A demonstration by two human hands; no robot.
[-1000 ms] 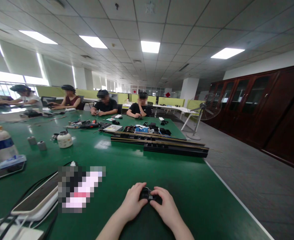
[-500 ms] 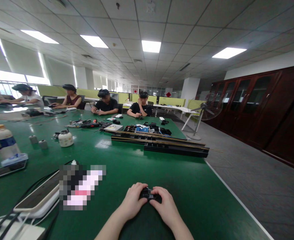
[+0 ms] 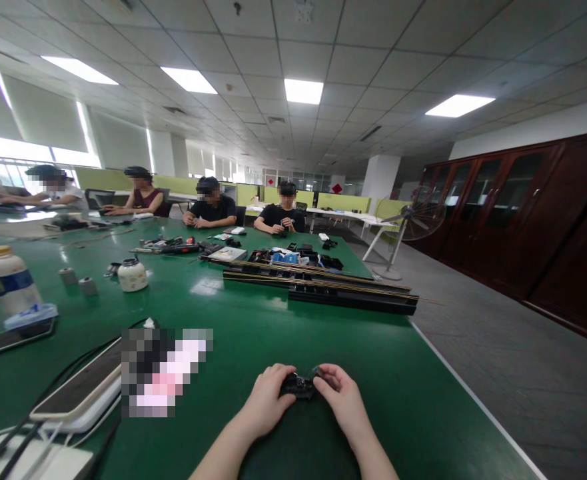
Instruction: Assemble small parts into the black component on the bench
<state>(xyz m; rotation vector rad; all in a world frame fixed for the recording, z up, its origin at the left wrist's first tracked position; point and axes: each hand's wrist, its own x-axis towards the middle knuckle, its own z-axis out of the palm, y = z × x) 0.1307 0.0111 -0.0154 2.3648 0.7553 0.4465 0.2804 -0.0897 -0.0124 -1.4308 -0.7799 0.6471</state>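
Observation:
My left hand (image 3: 269,393) grips the left end of a small black device (image 3: 299,387) between thumb and fingers, low over the green table (image 3: 363,353). Its upper side looks uneven, with small shiny parts; its exact kind is too small to make out. At the device's right end, my right hand (image 3: 337,388) pinches a small dark piece with a greenish tint (image 3: 317,372) between thumb and forefinger. Whether this piece still touches the device I cannot tell.
Long black rails (image 3: 353,300) with thin rods (image 3: 323,283) lie ahead. To the left are a phone (image 3: 80,380), cables, a white jar (image 3: 132,275) and a capped bottle (image 3: 7,283). Several people sit across the table. A fan (image 3: 407,220) stands at right.
My right hand has shifted slightly right and lifted off the device's right part, now pinching a small piece. My left hand has kept its hold. Across the table, a person's raised hand has come down.

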